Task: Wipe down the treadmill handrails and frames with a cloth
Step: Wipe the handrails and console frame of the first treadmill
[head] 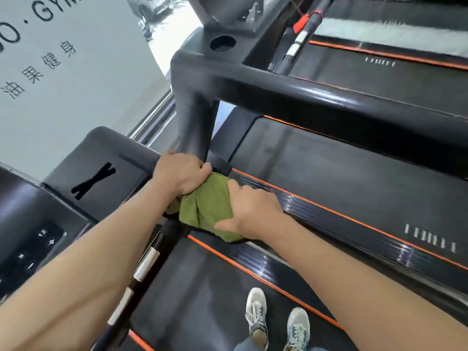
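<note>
We wear nothing on our arms: the left forearm (83,269) and the right forearm (354,279) are bare from the near edge of the view up to the wrists. The left hand (181,173) and the right hand (249,206) are uncovered too. Below the right hand and nearer to us are our trainers, the left shoe (257,315) and the right shoe (298,328). Both are off-white with grey panels, pale laces (255,311) crossed up the front and rounded toes. The right shoe has faint blue-grey overlays. Blue-grey trouser hems (247,347) meet the shoes at the ankles.
</note>
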Tool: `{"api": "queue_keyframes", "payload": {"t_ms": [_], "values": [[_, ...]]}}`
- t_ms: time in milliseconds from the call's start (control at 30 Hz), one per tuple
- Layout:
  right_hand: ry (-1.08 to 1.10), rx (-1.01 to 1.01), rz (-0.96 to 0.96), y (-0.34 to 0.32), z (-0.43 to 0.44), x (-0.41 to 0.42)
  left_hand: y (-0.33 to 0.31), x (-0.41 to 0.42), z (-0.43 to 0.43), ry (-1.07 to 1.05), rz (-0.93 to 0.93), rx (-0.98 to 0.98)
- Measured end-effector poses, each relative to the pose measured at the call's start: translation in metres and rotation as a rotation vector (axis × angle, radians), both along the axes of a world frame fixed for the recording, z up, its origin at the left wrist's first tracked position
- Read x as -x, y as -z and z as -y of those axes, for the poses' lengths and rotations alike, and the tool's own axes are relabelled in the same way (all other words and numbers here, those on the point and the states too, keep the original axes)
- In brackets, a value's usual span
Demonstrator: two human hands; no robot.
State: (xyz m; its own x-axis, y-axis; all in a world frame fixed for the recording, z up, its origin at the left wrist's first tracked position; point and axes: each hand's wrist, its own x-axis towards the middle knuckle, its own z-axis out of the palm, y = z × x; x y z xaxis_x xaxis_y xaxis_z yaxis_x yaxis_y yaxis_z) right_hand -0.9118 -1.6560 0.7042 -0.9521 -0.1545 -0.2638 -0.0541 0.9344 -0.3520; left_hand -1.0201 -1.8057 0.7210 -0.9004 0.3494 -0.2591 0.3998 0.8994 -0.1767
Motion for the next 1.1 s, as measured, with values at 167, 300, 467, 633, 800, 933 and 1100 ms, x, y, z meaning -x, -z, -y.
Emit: {"api": "queue_keyframes", "payload": {"t_ms": [167, 300, 467, 633, 800, 933, 1100], "values": [[0.022, -0.054, 0.022, 0.002, -0.061, -0.057, 0.002, -0.082, -0.084, 0.239, 0.003, -0.007], [0.075, 0.084, 0.329, -0.009, -0.138, -0.105, 0.01, -0.116, -0.154, 0.263, 0.262, 0.022], [0.188, 0.43, 0.64, -0.009, -0.23, -0.171, 0.016, -0.18, -0.261, 0.352, 0.578, 0.056], [0.288, 0.333, 0.444, 0.001, -0.265, -0.234, 0.021, -0.248, -0.294, 0.51, 0.294, -0.056], [0.508, 0.392, -0.154, 0.049, -0.234, -0.281, 0.032, -0.278, -0.255, 0.744, -0.018, -0.306], [0.355, 0.063, -0.339, 0.055, -0.225, -0.28, 0.036, -0.275, -0.216, 0.839, -0.075, -0.303], [0.274, -0.303, -0.357, 0.039, -0.178, -0.229, 0.033, -0.207, -0.14, 0.595, -0.133, -0.133]]}}
